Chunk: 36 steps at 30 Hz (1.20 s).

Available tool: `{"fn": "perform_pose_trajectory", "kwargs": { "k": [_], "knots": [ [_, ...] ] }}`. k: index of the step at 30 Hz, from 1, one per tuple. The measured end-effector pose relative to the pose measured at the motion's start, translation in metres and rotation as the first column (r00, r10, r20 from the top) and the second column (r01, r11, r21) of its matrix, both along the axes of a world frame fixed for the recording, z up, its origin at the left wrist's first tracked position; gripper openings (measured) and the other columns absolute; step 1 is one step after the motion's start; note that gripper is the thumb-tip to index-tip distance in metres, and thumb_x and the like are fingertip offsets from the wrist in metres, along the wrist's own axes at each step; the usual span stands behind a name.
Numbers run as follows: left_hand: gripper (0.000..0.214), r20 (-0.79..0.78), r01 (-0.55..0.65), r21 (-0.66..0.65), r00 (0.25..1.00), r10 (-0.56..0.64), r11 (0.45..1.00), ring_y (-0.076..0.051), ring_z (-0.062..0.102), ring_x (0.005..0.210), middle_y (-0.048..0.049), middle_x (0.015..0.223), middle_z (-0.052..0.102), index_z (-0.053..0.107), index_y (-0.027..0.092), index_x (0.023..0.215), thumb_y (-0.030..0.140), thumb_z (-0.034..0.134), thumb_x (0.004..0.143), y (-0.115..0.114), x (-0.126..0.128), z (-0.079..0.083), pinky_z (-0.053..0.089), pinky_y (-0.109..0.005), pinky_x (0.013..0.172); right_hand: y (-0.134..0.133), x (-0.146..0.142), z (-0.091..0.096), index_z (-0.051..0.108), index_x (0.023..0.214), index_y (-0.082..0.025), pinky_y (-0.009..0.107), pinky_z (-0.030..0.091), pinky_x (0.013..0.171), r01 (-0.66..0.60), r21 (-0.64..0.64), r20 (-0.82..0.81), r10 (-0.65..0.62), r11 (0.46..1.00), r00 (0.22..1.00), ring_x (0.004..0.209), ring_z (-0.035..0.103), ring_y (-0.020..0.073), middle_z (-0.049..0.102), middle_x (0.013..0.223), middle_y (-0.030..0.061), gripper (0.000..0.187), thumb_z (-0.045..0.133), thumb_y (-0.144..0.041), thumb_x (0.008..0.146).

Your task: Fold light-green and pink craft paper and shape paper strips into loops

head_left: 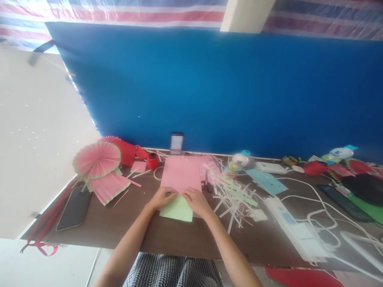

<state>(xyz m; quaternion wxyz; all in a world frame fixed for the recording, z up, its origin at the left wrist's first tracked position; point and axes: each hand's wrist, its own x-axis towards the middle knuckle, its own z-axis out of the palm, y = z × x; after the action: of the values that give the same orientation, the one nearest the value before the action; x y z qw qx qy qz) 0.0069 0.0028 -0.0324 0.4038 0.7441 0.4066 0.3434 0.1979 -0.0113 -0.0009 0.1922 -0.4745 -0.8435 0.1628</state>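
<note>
A small sheet of light green paper [177, 210] lies near the front of the desk, partly over a larger pink sheet [181, 171]. At its upper left edge my left hand [164, 197] pinches the green paper with fingers bent inward. Opposite it, my right hand [196, 199] grips the upper right edge, fingertips close to those of the left. The fold or edge between the fingers is partly hidden. Just beyond the right hand lie dark scissors [207, 184] on the pink paper.
A pile of paper strips [235, 195] spreads to the right, beside a glue bottle [239, 161] and a white power strip [289, 227] with cables. Leftward are a pink pleated fan [97, 159], a red tape roll [153, 161] and a phone [74, 209]. A blue panel [194, 91] stands behind.
</note>
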Motion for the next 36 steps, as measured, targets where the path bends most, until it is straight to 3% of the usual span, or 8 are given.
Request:
{"fn": "perform_pose_trajectory", "kwargs": {
  "k": [8,19,23,26,28,31,36],
  "knots": [
    [0.021,-0.081,0.036,0.025,0.996,-0.034,0.999,-0.012,0.056,0.066,-0.0020,0.070,0.066,0.066,0.011,0.071,0.017,0.046,0.074,0.000,0.000,-0.002,0.041,-0.020,0.062,-0.003,0.010,0.004,0.061,0.077,-0.021,0.026,0.039,0.068,-0.043,-0.042,-0.023,0.042,0.998,0.999,0.076,0.054,0.0145,0.058,0.078,0.0020,0.024,0.039,-0.024,0.087],
    [0.020,-0.029,-0.041,-0.010,0.999,0.040,0.999,-0.014,0.059,0.067,-0.0031,0.071,0.068,0.068,0.012,0.071,0.020,0.049,0.073,0.012,-0.019,-0.008,0.043,-0.022,0.065,-0.001,0.041,0.013,0.061,0.076,-0.021,0.027,0.042,0.074,0.013,-0.078,-0.196,-0.028,0.997,0.980,0.078,0.056,0.0154,0.060,0.081,0.0025,0.023,0.041,-0.027,0.085],
    [0.023,0.098,-0.117,-0.086,0.987,0.125,0.989,-0.016,0.060,0.071,-0.0062,0.075,0.067,0.067,0.012,0.076,0.029,0.051,0.075,0.016,-0.023,-0.009,0.044,-0.025,0.068,-0.002,0.044,0.011,0.060,0.077,-0.021,0.028,0.042,0.077,0.074,-0.076,-0.275,-0.093,0.994,0.957,0.080,0.056,0.0160,0.060,0.080,0.0025,0.023,0.040,-0.030,0.085],
    [0.033,0.274,-0.034,-0.214,0.957,0.093,0.976,-0.015,0.060,0.071,-0.0074,0.080,0.067,0.063,0.012,0.096,0.036,0.054,0.076,0.014,-0.017,-0.010,0.045,-0.025,0.066,-0.003,0.040,0.004,0.060,0.082,-0.021,0.029,0.044,0.076,0.096,-0.101,-0.311,-0.123,0.990,0.942,0.080,0.057,0.0161,0.061,0.084,0.0028,0.020,0.043,-0.031,0.084],
    [0.039,0.309,0.017,-0.260,0.949,0.066,0.965,-0.014,0.059,0.066,-0.0053,0.074,0.065,0.060,0.012,0.102,0.037,0.059,0.072,0.011,-0.011,-0.012,0.044,-0.023,0.061,-0.003,0.035,-0.002,0.059,0.086,-0.021,0.029,0.045,0.076,0.106,-0.097,-0.337,-0.132,0.990,0.932,0.081,0.058,0.0162,0.061,0.086,0.0033,0.018,0.044,-0.031,0.084],
    [0.036,0.311,-0.002,-0.289,0.945,0.096,0.957,-0.013,0.057,0.062,-0.0039,0.068,0.064,0.063,0.012,0.094,0.039,0.060,0.071,0.010,-0.007,-0.016,0.043,-0.022,0.057,-0.005,0.032,-0.007,0.060,0.086,-0.022,0.030,0.045,0.077,0.068,-0.050,-0.334,-0.080,0.996,0.939,0.081,0.058,0.0164,0.061,0.087,0.0037,0.017,0.046,-0.030,0.083],
    [0.032,0.341,-0.016,-0.306,0.932,0.125,0.952,-0.015,0.059,0.069,-0.0064,0.078,0.066,0.066,0.012,0.087,0.039,0.060,0.071,0.013,-0.010,-0.017,0.044,-0.023,0.062,-0.007,0.034,-0.006,0.063,0.086,-0.023,0.028,0.047,0.075,0.018,0.035,-0.307,-0.006,0.999,0.952,0.080,0.059,0.0157,0.061,0.086,0.0032,0.019,0.045,-0.029,0.084]
  ]
}}
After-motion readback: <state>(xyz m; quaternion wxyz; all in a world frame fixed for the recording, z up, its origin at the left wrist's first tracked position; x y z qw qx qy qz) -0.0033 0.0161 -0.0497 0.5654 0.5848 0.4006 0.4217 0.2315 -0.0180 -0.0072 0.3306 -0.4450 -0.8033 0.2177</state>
